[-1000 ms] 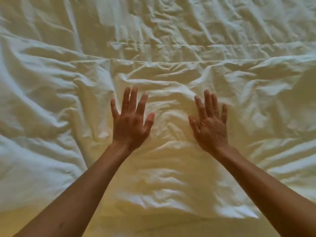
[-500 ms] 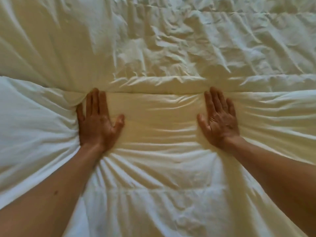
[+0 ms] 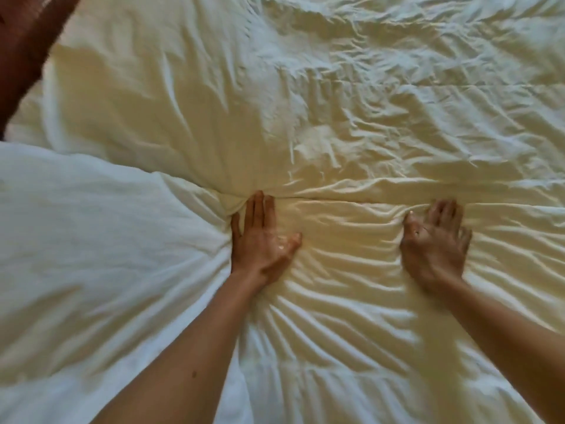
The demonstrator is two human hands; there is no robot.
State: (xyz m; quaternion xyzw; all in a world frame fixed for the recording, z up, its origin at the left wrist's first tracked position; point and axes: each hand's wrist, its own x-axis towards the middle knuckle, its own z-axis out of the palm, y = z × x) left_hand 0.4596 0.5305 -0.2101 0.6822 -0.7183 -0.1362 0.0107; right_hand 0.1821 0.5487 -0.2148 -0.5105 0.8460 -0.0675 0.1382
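Note:
A crumpled cream-white sheet (image 3: 351,123) fills almost the whole view. A puffy white duvet (image 3: 91,240) lies over its near part, with its far edge running as a ridge across the middle. My left hand (image 3: 260,240) presses flat on the duvet with straight fingers, fingertips at the ridge where the fabric bunches. My right hand (image 3: 435,243) lies palm down further right, fingers spread and a little blurred, also touching the edge. Creases fan out from under both palms. Neither hand grips anything.
A dark reddish-brown surface (image 3: 27,41) shows in the top left corner, beyond the sheet's edge. Bedding covers everything else in view.
Both hands came down from above the sheet and now press on the duvet. The view has shifted, so the hands sit further right and the brown corner appears.

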